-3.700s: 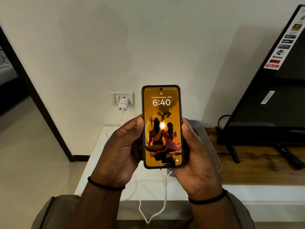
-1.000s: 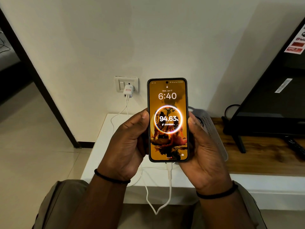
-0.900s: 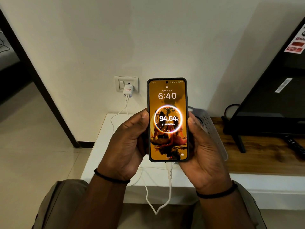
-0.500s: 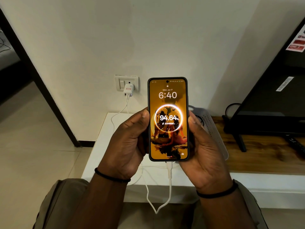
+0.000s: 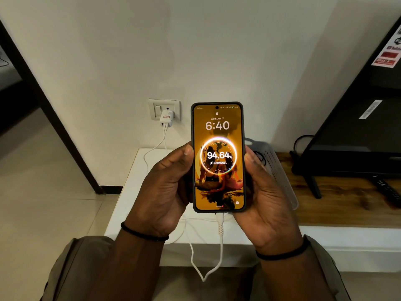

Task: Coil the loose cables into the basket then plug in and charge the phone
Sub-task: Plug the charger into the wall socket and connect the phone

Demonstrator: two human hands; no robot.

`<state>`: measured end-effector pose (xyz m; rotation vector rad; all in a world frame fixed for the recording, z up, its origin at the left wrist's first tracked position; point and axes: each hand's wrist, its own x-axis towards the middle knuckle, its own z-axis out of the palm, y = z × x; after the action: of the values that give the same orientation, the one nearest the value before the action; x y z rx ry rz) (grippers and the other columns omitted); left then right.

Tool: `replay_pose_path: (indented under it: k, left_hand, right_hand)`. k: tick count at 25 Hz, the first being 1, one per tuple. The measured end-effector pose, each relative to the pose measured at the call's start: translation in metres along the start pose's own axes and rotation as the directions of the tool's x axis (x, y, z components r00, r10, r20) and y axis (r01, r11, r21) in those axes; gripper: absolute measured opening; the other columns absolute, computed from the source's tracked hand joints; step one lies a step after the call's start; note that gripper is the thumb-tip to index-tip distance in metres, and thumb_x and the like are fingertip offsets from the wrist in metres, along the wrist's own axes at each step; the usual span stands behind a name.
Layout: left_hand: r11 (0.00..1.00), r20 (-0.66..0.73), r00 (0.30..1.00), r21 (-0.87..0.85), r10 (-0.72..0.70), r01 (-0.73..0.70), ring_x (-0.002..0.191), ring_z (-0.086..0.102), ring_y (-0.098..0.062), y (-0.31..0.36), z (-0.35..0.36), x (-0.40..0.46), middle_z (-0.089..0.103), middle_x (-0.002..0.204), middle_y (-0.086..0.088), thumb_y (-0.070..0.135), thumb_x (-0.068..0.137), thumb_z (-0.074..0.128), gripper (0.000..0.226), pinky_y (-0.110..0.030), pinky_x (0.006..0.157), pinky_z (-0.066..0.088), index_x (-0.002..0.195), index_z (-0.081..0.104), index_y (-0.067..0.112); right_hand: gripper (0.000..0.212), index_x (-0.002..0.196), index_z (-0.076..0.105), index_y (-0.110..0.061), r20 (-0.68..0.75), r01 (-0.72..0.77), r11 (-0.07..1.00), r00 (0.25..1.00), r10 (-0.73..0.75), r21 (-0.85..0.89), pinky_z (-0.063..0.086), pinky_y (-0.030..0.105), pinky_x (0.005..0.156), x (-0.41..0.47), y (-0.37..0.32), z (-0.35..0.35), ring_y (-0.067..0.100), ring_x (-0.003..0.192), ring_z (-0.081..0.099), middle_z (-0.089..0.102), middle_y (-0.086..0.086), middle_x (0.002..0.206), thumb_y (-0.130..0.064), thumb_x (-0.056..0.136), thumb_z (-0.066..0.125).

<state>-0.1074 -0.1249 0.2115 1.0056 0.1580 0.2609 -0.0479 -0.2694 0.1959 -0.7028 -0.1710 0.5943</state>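
I hold a phone (image 5: 218, 157) upright in front of me, my left hand (image 5: 165, 192) on its left edge and my right hand (image 5: 262, 198) on its right edge. Its lit screen reads 6:40 with a ring showing 94.64%. A white cable (image 5: 220, 240) is plugged into the phone's bottom, loops down and runs back over the white shelf (image 5: 130, 192) to a white charger (image 5: 166, 118) in the wall socket (image 5: 163, 108). The grey perforated basket (image 5: 277, 170) stands behind my right hand, mostly hidden, with a dark cable just visible inside.
A black TV (image 5: 358, 127) stands on the wooden shelf top (image 5: 347, 205) at right, with a black remote (image 5: 386, 190) beside its foot and a black cord (image 5: 301, 142) behind. A dark door frame (image 5: 50, 109) runs along the left. Tiled floor lies at lower left.
The lock screen changed from a small charging notice to a large charging ring, and the reading rose from 94.63 to 94.64. My hands and the phone have barely moved.
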Motion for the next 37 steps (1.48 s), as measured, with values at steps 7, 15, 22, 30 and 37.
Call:
replay_pose_path:
  k: [7, 15, 22, 30, 37]
  left_hand:
    - [1.0, -0.016, 1.0, 0.01, -0.009, 0.009, 0.096, 0.072, -0.022, 0.001, 0.0, 0.0, 0.075, 0.105, -0.004, 0.028, 0.085, 0.051, 0.03, -0.038, 0.077, 0.061, 0.1, 0.077, 0.025]
    - [1.0, -0.012, 1.0, 0.005, -0.015, 0.015, 0.098, 0.071, -0.024, 0.002, -0.005, 0.0, 0.073, 0.108, -0.008, 0.029, 0.086, 0.051, 0.032, -0.041, 0.079, 0.059, 0.104, 0.076, 0.021]
    - [1.0, -0.018, 1.0, 0.011, -0.024, 0.024, 0.096, 0.072, -0.024, 0.004, -0.004, 0.0, 0.074, 0.106, -0.007, 0.029, 0.084, 0.051, 0.032, -0.04, 0.079, 0.059, 0.103, 0.076, 0.022]
    - [0.999, -0.025, 0.999, -0.006, -0.038, 0.038, 0.098, 0.071, -0.025, -0.001, -0.008, 0.003, 0.074, 0.109, -0.009, 0.028, 0.084, 0.051, 0.033, -0.043, 0.08, 0.058, 0.105, 0.075, 0.021]
    - [0.999, -0.02, 0.999, -0.019, -0.031, 0.03, 0.095, 0.072, -0.023, -0.001, -0.007, 0.003, 0.074, 0.106, -0.008, 0.027, 0.084, 0.052, 0.031, -0.037, 0.075, 0.061, 0.102, 0.077, 0.02]
  right_hand:
    - [0.05, 0.137, 0.054, -0.013, -0.033, -0.005, 1.0, 0.999, 0.004, -0.007, 0.03, 0.069, 0.108, -0.001, 0.0, 0.001, 0.039, 0.129, 0.052, 0.055, 0.017, 0.139, -0.021, 0.088, 0.062]
    - [0.044, 0.133, 0.057, -0.01, -0.049, -0.015, 1.0, 0.999, 0.015, 0.003, 0.037, 0.062, 0.107, -0.002, -0.002, 0.01, 0.036, 0.122, 0.058, 0.061, 0.017, 0.132, -0.017, 0.09, 0.055]
    - [0.045, 0.133, 0.057, -0.01, -0.068, -0.019, 1.0, 0.998, 0.019, 0.006, 0.035, 0.064, 0.107, 0.0, -0.002, 0.01, 0.037, 0.123, 0.058, 0.061, 0.017, 0.132, -0.017, 0.089, 0.058]
    - [0.064, 0.132, 0.059, -0.013, -0.051, -0.009, 1.0, 0.999, 0.009, 0.002, 0.041, 0.062, 0.102, 0.001, 0.001, 0.005, 0.037, 0.123, 0.058, 0.06, 0.017, 0.134, -0.024, 0.073, 0.081]
    - [0.043, 0.132, 0.058, -0.012, -0.079, -0.037, 0.999, 0.996, 0.036, -0.017, 0.037, 0.064, 0.105, 0.0, -0.001, 0.011, 0.038, 0.123, 0.058, 0.061, 0.017, 0.132, -0.018, 0.089, 0.054]
